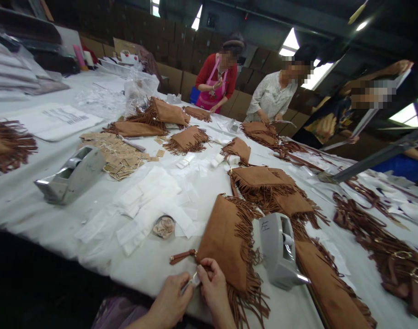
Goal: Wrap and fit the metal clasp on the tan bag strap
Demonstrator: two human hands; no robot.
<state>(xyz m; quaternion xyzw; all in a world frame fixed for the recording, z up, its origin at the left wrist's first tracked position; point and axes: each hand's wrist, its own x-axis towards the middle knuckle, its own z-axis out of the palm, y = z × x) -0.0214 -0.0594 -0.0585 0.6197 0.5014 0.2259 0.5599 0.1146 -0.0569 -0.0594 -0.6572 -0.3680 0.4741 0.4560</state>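
At the table's near edge, my left hand [171, 297] is closed, fingers pinched on a small whitish strip [195, 278]. Right beside it, my right hand [214, 290] pinches the other side of the same strip, next to the lower left corner of a brown fringed bag [224, 242]. A short brown zipper pull [182, 257] sticks out from the bag's left side onto the cloth. What the strip is exactly is too small to tell.
Grey tape dispensers stand right of the bag [281, 251] and at the left [72, 176]. Around lie tags [125, 155], white packets [150, 196], a small round dish [163, 227], more fringed bags [264, 178] and straps [383, 246]. Several people stand across the white table [133, 283].
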